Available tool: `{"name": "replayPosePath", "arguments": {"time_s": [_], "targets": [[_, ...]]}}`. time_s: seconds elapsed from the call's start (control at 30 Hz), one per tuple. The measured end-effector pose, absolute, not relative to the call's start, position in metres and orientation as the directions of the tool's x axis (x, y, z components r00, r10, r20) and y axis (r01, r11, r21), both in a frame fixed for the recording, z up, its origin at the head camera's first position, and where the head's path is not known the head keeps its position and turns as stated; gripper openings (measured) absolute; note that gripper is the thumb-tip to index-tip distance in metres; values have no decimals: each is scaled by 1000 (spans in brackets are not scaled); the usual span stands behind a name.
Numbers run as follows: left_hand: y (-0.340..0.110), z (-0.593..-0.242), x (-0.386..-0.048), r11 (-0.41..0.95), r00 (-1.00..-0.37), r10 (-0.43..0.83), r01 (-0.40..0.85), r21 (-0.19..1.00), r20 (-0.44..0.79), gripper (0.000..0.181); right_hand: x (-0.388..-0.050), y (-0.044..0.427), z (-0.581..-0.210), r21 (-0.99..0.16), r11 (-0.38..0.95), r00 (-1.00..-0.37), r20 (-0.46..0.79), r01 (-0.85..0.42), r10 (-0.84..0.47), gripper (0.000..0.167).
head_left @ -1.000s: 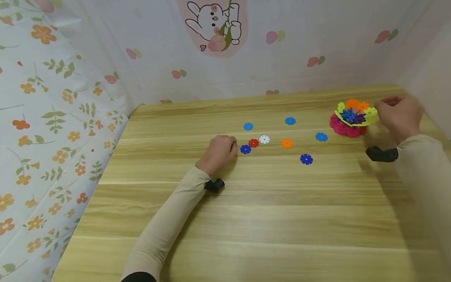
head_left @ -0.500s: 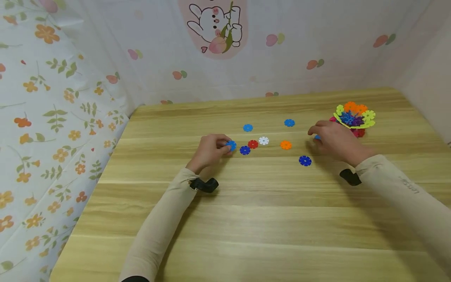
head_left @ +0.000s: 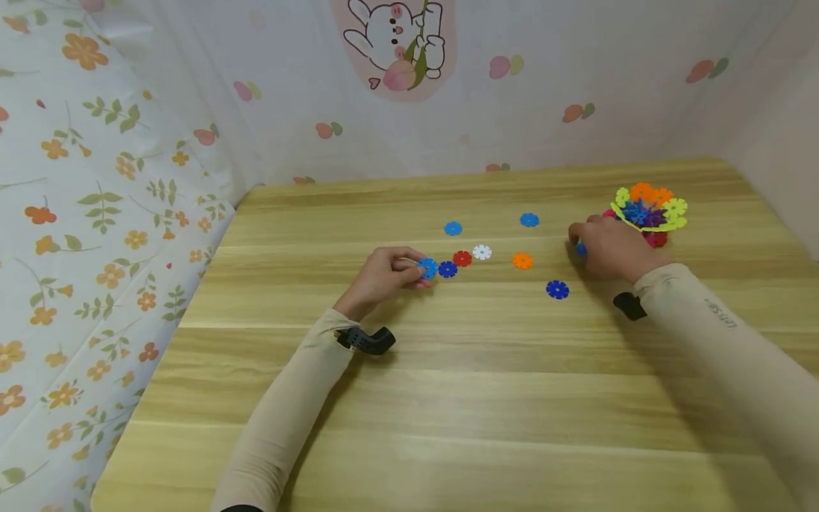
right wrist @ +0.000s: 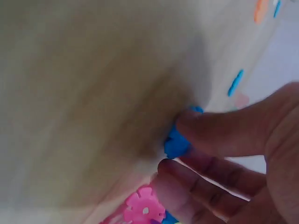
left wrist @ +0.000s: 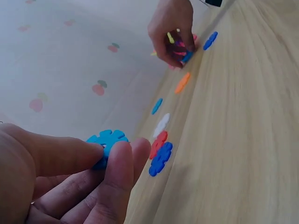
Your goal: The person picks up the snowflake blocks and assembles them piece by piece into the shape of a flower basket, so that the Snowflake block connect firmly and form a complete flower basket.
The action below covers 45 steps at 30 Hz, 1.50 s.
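My left hand (head_left: 379,279) pinches a light blue notched plastic disc (left wrist: 110,140) between thumb and fingers, held just above the table. Beside it lie a dark blue disc (head_left: 448,269), a red disc (head_left: 462,258) and a white disc (head_left: 482,252). Toward the right, my right hand (head_left: 611,245) has thumb and fingers on another light blue disc (right wrist: 176,142), which stands tilted at the tabletop. Right behind that hand sits a flower-like build of joined discs (head_left: 655,217) in pink, yellow, orange, blue and purple, its lower part partly hidden by the hand.
Two light blue discs, one at the left (head_left: 453,228) and one at the right (head_left: 529,220), lie toward the back. An orange disc (head_left: 522,261) and a dark blue disc (head_left: 557,289) lie between the hands. A patterned curtain (head_left: 275,107) hangs behind the wooden table (head_left: 448,412).
My right hand has come left from the build's right side to the light blue disc and now grips it. The left hand has turned, bringing its light blue disc into sight.
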<state>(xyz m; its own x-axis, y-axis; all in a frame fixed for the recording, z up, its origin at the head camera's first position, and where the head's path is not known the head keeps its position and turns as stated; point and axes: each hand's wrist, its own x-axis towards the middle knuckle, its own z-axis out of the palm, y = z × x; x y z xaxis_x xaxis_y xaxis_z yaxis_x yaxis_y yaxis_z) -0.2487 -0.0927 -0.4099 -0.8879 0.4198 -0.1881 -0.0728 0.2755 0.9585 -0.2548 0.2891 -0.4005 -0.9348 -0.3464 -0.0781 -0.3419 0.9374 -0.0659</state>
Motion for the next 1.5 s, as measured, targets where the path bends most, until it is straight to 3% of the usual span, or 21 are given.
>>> {"name": "replayPosePath", "arguments": {"time_s": [0.23,0.47,0.57,0.73,0.93,1.13,1.5], "targets": [[-89,-409,-244,241,-880,423,-120,963,-215,27,-262,291,-394,-190,893,-910,3,-408,-415,14],[-79,-405,-240,242,-883,416,-124,962,-218,26,-238,241,-382,-512,756,-907,127,-407,-401,2],[-73,-403,-239,210,-885,422,-118,971,-199,24,-225,212,-382,-605,635,-872,258,-482,-416,2],[-65,-396,-235,117,-891,431,-99,988,-140,25,-214,177,-389,-521,534,-742,533,-666,-406,10],[-60,-390,-231,33,-904,420,-71,997,-78,28,-211,159,-392,-444,530,-665,654,-723,-359,10],[-60,-386,-228,12,-912,405,-61,998,-61,29,-211,153,-392,-470,501,-662,674,-727,-328,7],[-59,-382,-228,7,-904,425,-56,998,-53,29,-211,152,-396,-651,353,-741,605,-672,-292,10]]}}
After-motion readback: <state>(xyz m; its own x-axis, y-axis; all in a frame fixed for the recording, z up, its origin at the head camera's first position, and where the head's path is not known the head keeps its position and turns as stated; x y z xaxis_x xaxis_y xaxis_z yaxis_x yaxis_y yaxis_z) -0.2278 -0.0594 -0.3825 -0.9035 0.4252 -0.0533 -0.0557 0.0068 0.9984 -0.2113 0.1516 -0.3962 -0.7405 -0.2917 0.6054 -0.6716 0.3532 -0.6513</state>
